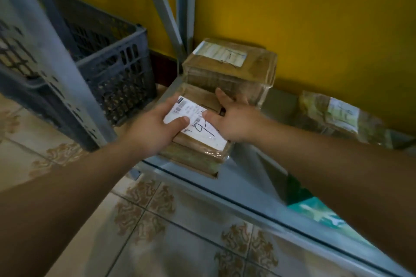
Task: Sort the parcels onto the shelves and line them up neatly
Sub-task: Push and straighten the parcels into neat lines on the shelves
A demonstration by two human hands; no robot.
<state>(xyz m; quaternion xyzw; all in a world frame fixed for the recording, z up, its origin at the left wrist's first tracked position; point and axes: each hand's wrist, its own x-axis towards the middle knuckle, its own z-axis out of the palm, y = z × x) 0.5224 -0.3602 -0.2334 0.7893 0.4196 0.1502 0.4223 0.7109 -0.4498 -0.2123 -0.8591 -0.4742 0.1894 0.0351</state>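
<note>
Now, the left hand [155, 129] is gripping the labelled parcel [200, 141] at the shelf [249, 164] front edge, the right hand [235, 119] pressing flat-fingered on top; it is overhanging slightly, so letting go early is probably risking a tumble.

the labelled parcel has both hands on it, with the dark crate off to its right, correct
Wrong side: in the head view the dark crate stands to the left of the labelled parcel. The left hand and right hand are both on it.

Yellow wall [315, 18] – tiled floor [171, 243] w/ grey crate [117, 69].
</note>
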